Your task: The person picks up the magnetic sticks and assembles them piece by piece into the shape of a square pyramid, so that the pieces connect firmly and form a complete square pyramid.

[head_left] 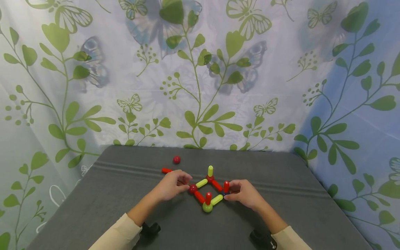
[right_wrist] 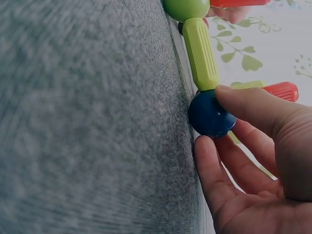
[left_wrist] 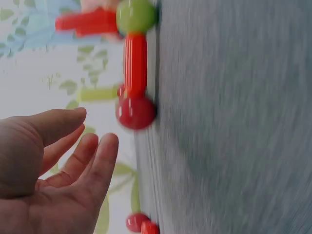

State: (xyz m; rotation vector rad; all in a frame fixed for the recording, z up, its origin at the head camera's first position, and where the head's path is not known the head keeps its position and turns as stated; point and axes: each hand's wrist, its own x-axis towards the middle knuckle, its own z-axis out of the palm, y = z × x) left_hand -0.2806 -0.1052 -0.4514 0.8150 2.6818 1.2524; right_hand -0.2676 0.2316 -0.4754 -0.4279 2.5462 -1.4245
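Seen from the head camera, a person's left hand (head_left: 171, 184) and right hand (head_left: 246, 194) flank a four-sided frame of balls and rods on a gray surface (head_left: 125, 211). A left red ball (head_left: 192, 189), a back red ball (head_left: 210, 178), a blue ball (head_left: 224, 193) and a green ball (head_left: 207, 207) form its corners, joined by red and lime rods. A lime rod (head_left: 210, 171) stands upright on the back corner; red rods rise from the blue and green ones. A loose red ball (head_left: 176, 159) and a loose red rod (head_left: 166, 170) lie beyond the left hand, before a curtain (head_left: 200, 86) printed with leaves and butterflies.

In the left wrist view, the thumb and fingers are spread, near the left red ball but apart from it.

In the right wrist view, thumb and fingers pinch the blue ball, at one end of a ridged lime rod (right_wrist: 201, 53) leading to the green ball.
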